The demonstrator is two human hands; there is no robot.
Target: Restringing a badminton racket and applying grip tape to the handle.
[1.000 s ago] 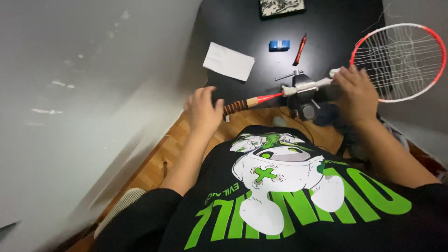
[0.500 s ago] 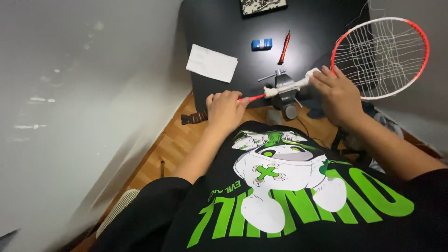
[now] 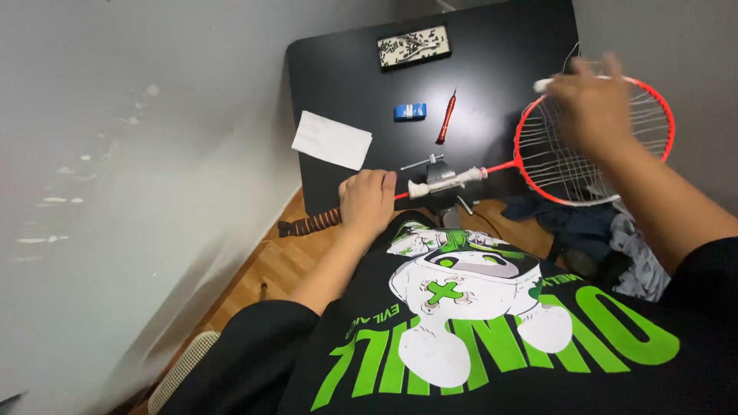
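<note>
Left hand: fingers curled shut around the racket's handle, just above the wrapped grip end, which sticks out past the near edge of the surface.
Right hand: raised over the racket head, blurred; fingers loosely bent and touching the strings near the top of the frame; whether it pinches a string cannot be told.
Hands: well apart, one at each end of the racket.
Racket: red frame, white strings only partly laced, lying across the right near corner of the surface; its shaft passes through a small vice.
Vice: metal, at the near edge, with white wrapping on the shaft beside it.
Tray: shallow, rectangular, at the far edge, holding small pale pieces too small to make out.
Surface: black; carries a white paper, a small blue box and a red tool.
</note>
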